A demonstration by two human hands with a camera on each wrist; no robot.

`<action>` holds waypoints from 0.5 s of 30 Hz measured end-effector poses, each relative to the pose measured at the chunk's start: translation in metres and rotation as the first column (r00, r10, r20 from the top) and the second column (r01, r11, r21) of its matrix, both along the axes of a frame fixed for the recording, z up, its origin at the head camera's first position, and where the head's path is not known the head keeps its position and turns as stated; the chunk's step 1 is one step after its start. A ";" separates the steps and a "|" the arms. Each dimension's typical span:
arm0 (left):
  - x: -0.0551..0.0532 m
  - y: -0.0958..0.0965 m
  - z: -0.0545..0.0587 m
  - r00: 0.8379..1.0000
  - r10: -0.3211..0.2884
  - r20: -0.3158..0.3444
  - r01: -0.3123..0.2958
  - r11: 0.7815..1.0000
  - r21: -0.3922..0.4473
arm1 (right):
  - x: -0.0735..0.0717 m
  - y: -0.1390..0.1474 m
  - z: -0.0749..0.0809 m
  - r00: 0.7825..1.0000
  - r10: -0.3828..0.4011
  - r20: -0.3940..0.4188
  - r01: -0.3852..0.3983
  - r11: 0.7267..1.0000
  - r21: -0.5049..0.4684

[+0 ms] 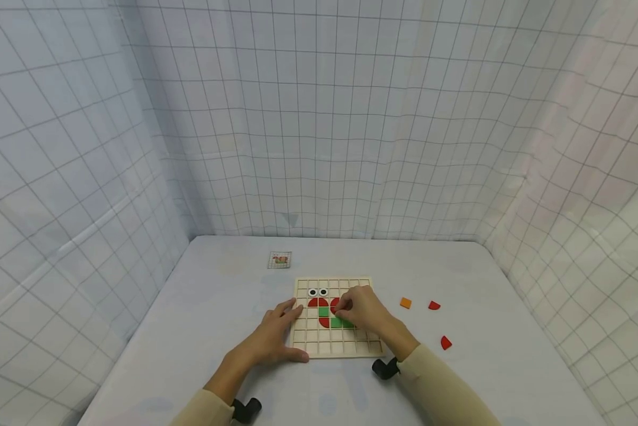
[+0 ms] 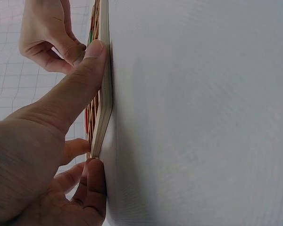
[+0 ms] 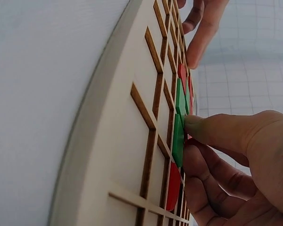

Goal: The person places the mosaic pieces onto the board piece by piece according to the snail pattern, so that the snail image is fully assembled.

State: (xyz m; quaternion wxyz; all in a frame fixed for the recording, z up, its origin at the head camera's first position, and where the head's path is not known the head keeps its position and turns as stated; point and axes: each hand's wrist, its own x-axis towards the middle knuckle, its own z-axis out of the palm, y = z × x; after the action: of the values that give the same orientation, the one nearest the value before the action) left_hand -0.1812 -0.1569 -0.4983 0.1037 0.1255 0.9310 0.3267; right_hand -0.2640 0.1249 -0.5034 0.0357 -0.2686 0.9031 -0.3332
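Note:
A wooden grid board (image 1: 319, 348) lies on the table, bearing two eye tiles (image 1: 318, 292), red quarter-circle tiles (image 1: 324, 322) and green square tiles (image 1: 324, 312). My left hand (image 1: 268, 340) holds its near left corner, thumb along the near edge and fingers at the left side. Over the middle of the grid, my right hand (image 1: 367, 310) pinches thumb and index finger together at a red tile, mostly hidden by the fingertips. In the right wrist view, the right thumb (image 3: 217, 129) is close by a green tile (image 3: 178, 141), with a red tile (image 3: 173, 186) nearer the camera.
Right of the board lie an orange square tile (image 1: 406, 303) and two loose red quarter-circle tiles, one farther back (image 1: 434, 305) and another nearer (image 1: 445, 342). A small picture card (image 1: 280, 260) lies behind the board to the left. Grid-patterned curtains (image 1: 308, 118) surround the white table (image 1: 218, 278).

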 end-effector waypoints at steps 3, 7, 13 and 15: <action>-0.001 0.000 -0.001 1.000 -0.001 -0.001 0.001 1.000 -0.005 | 0.000 -0.001 0.001 1.000 -0.009 -0.003 0.009 1.000 0.008; -0.002 0.000 0.000 1.000 -0.002 -0.003 0.002 1.000 -0.008 | 0.000 -0.002 0.001 1.000 -0.021 -0.001 0.021 1.000 0.009; 0.000 0.000 0.002 1.000 -0.004 0.003 0.004 1.000 0.006 | -0.001 -0.003 0.002 0.999 -0.030 0.016 0.030 1.000 0.001; 0.001 -0.001 0.002 1.000 -0.007 0.006 0.007 1.000 0.011 | 0.000 -0.003 0.001 0.999 -0.033 0.029 0.033 0.999 0.003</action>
State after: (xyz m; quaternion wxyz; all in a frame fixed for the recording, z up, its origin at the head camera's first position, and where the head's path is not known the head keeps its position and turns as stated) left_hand -0.1805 -0.1576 -0.4966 0.1071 0.1285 0.9284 0.3317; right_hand -0.2641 0.1223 -0.5023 0.0438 -0.2487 0.9071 -0.3367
